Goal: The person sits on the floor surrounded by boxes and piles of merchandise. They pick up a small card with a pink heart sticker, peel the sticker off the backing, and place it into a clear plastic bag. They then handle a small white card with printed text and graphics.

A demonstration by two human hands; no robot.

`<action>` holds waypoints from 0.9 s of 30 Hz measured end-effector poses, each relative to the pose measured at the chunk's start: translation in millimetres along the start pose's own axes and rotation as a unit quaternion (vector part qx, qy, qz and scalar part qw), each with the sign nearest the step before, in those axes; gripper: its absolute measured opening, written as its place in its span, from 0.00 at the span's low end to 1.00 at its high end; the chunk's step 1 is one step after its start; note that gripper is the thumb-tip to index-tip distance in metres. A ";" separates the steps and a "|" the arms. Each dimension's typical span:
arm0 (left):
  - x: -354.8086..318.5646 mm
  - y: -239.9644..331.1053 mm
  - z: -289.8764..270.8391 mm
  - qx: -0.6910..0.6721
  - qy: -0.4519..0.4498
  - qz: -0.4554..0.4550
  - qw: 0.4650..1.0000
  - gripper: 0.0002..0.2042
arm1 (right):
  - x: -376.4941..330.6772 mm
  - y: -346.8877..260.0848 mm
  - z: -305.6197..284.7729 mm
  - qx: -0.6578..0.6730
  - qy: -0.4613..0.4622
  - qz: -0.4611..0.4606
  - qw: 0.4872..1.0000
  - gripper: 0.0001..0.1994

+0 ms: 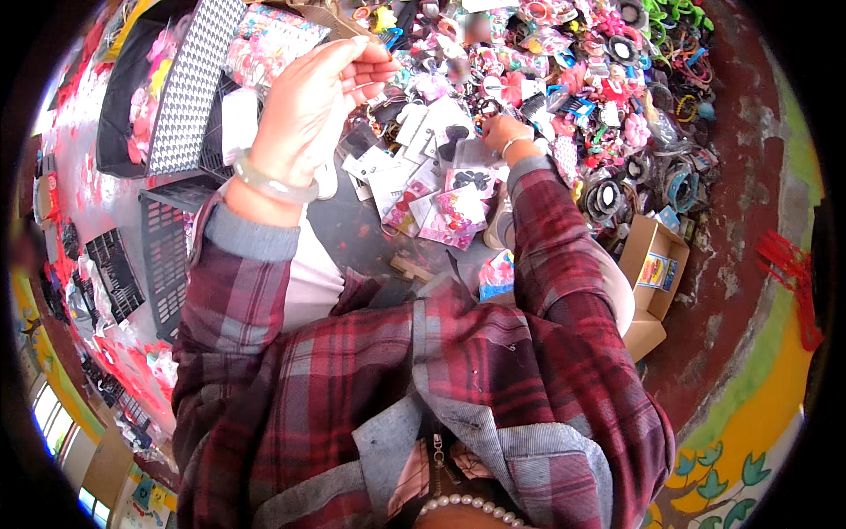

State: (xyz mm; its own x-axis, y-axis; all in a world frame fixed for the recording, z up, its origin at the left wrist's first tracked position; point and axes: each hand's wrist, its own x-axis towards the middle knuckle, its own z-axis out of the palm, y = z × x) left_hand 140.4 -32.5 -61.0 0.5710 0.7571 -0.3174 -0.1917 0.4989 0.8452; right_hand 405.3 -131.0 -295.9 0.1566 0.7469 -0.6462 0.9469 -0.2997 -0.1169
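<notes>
My left hand point(322, 101) is raised beside the pile, its palm turned to the right. Its fingers are stretched out and slightly bent, with nothing in them. My right hand point(506, 132) reaches down to the near edge of a heap of hair accessories point(586, 97). Those fingers are bent together around something small and dark that I cannot make out. Between the hands lie several white cards point(436, 119), one with dark round pieces on it. Nearer to me are a pink card with a black bow point(470, 181) and pink flowery packets point(454, 218).
At the left stand a houndstooth-patterned box point(185, 84) with pink items inside and a grey plastic crate point(165, 256). Packed small colourful items point(273, 44) lie behind my left hand. An opened cardboard box point(650, 273) sits to the right, near a wall painted yellow and green point(749, 414).
</notes>
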 end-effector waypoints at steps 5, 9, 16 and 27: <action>6.7 -6.6 2.9 0.043 -0.028 0.022 0.998 0.12 | -32.5 17.4 -88.0 0.044 0.201 -0.017 0.978 0.10; 12.7 -19.6 6.4 0.029 0.005 0.018 0.999 0.13 | -126.3 -30.9 -173.6 0.087 0.540 -0.115 0.829 0.05; -18.5 25.3 55.6 -0.299 -0.185 0.051 0.935 0.23 | -235.4 -116.5 -183.1 -0.127 0.718 -0.263 0.632 0.05; -17.5 22.3 42.7 -0.274 -0.136 0.035 0.951 0.22 | -239.2 -126.3 -163.2 -0.040 0.596 -0.265 0.757 0.09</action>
State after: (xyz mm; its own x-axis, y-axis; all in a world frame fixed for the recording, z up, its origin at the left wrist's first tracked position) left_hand 160.2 -52.6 -18.2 0.7131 0.6961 -0.0827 -0.5816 0.6534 0.4845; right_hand 294.1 -174.9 -3.5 -0.1544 0.7693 0.6200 0.9720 0.2307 -0.0441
